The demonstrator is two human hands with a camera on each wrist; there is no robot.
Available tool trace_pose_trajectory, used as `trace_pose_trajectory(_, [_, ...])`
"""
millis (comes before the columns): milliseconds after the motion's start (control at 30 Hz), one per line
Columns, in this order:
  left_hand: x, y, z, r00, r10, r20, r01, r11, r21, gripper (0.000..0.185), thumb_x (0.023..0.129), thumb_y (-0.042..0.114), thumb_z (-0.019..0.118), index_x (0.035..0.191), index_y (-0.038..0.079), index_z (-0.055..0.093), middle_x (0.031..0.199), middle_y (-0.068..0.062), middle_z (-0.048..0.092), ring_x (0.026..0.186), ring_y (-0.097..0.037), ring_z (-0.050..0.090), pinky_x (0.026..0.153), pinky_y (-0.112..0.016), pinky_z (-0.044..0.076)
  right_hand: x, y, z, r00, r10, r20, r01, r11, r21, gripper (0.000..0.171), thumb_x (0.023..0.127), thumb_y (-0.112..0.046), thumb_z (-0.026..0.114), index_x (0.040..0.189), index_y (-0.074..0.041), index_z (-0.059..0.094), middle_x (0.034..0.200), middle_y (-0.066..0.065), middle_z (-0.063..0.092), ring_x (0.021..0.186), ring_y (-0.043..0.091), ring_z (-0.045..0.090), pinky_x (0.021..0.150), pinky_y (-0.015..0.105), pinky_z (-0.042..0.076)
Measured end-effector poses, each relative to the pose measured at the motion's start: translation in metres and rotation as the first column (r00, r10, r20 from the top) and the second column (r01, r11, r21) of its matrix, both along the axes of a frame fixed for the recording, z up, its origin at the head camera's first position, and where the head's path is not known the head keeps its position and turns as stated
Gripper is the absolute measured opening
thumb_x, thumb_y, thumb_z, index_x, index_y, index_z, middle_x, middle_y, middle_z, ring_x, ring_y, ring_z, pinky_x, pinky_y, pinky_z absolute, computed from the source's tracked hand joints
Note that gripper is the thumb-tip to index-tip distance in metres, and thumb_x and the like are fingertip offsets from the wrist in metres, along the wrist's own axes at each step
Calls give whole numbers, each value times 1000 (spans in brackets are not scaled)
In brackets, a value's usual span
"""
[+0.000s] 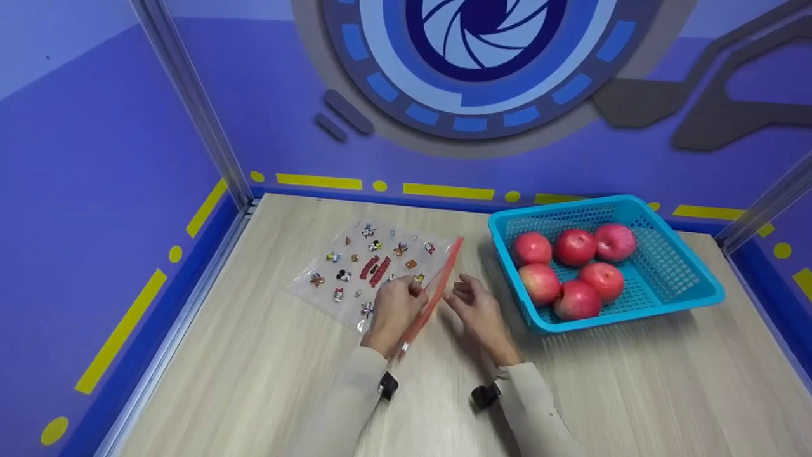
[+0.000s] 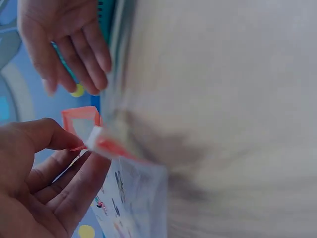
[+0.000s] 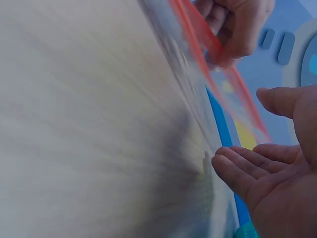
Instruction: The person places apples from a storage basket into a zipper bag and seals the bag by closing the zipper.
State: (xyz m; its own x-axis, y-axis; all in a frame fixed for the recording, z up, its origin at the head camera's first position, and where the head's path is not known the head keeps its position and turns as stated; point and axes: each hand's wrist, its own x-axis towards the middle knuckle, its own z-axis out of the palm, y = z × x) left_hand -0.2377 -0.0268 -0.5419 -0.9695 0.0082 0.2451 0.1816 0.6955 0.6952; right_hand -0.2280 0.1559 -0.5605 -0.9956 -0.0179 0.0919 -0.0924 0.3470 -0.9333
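Surroundings: pale wood-grain worktop (image 1: 254, 381) inside purple booth walls with yellow dashes.
Bag: clear plastic zip bag with red seal strip and small cartoon prints (image 1: 371, 270), lying flat toward the far left of the worktop.
Left hand (image 1: 394, 311): pinches the red strip near its front end.
Right hand (image 1: 477, 308): relaxed, spread, holding nothing, just beside the strip.
Basket: turquoise perforated plastic basket (image 1: 685, 279) of six red apples (image 1: 574, 246), at the far right.
Risk: a one-handed pinch may slip or crumple the thin film; the mouth could stay closed.
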Motion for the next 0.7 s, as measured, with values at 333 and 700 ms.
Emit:
trace_pose_trajectory(333, [5, 5, 16, 995, -12, -103, 22, 995, 97, 11, 85, -1, 79, 95, 4, 80, 84, -6, 79, 76, -17, 75, 71, -33, 60, 0, -5, 12, 998, -56, 29, 59, 992, -111, 36, 105, -8, 66, 137, 8, 63, 116, 21, 75, 103, 37, 75, 88, 44, 61])
trace_pose_trajectory(700, [7, 11, 26, 989, -80, -126, 104, 973, 204, 10, 91, 5, 82, 100, 4, 82, 85, -2, 78, 74, -12, 73, 66, -26, 58, 2, -12, 26, 991, -92, -98, 76, 984, -160, 22, 103, -4, 69, 122, 8, 72, 106, 21, 77, 93, 33, 78, 80, 42, 63])
